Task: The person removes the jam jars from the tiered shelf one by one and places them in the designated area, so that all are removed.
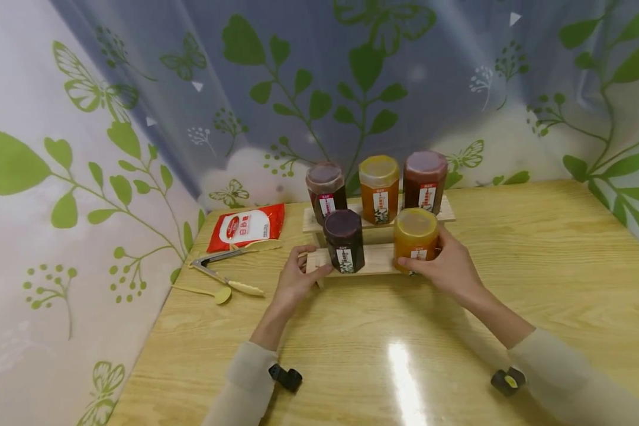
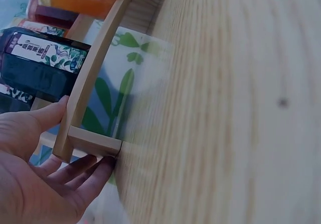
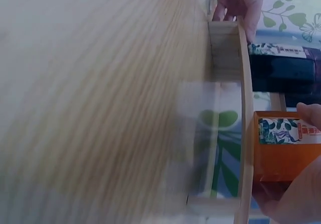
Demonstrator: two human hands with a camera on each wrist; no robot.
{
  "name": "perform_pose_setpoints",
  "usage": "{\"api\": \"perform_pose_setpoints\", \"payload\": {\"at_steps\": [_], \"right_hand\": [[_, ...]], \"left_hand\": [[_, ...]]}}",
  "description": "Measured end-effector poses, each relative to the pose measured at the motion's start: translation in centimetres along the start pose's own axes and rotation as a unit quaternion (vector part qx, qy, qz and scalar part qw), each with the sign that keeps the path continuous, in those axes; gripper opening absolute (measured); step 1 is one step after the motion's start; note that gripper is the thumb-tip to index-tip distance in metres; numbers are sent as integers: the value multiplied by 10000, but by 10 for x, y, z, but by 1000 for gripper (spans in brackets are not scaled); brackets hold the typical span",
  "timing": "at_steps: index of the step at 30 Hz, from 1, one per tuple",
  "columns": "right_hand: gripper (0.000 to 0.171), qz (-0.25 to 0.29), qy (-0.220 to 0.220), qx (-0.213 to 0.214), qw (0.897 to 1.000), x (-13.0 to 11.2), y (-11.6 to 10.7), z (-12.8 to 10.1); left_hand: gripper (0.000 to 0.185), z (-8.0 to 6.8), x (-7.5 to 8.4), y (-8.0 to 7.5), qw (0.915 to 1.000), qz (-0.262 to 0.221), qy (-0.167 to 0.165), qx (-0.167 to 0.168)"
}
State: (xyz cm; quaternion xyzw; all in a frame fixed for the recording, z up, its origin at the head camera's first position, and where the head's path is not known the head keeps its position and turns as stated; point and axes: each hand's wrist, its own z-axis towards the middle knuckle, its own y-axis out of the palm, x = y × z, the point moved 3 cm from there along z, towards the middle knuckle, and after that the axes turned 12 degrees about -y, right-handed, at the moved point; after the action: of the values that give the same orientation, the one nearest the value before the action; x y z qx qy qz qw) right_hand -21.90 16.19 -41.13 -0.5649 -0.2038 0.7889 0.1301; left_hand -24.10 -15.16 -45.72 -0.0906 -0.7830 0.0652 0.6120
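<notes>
a two-step wooden rack [image 1: 375, 260] stands on the yellow wooden table [image 1: 538, 266], near its far edge at about 12 o'clock from the person. the left hand [image 1: 294, 281] holds the rack's left end: in the left wrist view the thumb [image 2: 47, 114] lies on top of the lower step's end and the fingers [image 2: 83, 170] curl under the foot piece, so the end is pinched between them. the right hand [image 1: 447, 266] is at the rack's right end, at 3 o'clock from the left hand, its fingers wrapped round the orange jar [image 1: 415, 235] on the lower step; the right wrist view shows a fingertip on the jar's label and the palm under its side.

just at 9 o'clock of the orange jar, on the same step, stands a dark purple jar [image 1: 344, 239], upright and free of both hands. on the upper step behind, three more jars stand in a row: a dark red jar [image 1: 326, 190] at the left, a yellow-lidded orange jar [image 1: 378, 188] in the middle and a brown-red jar [image 1: 425, 179] at the right.

at 9 o'clock of the rack, well apart from it, a red and white packet [image 1: 247, 226] lies flat on the table. nearer the person from it lie metal tongs [image 1: 225, 269] and a small pale spoon [image 1: 213, 292] beside them. a leaf-printed curtain [image 1: 351, 89] hangs behind the table.
</notes>
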Motion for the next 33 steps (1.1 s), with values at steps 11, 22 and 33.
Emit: {"api": "perform_pose_setpoints", "payload": {"at_steps": [11,22,33], "right_hand": [[83,-300,77,175,9994,14,-50,-15],[77,-808,311,669,9940,36,-113,-16],[47,-567,703,1043,9904,78,-160,-25]], "left_hand": [[60,-2,-4,3,10000,14,-24,-18],[61,-4,-4,5,9995,294,37,68],[65,0,2,-2,9994,269,98,-209]]}}
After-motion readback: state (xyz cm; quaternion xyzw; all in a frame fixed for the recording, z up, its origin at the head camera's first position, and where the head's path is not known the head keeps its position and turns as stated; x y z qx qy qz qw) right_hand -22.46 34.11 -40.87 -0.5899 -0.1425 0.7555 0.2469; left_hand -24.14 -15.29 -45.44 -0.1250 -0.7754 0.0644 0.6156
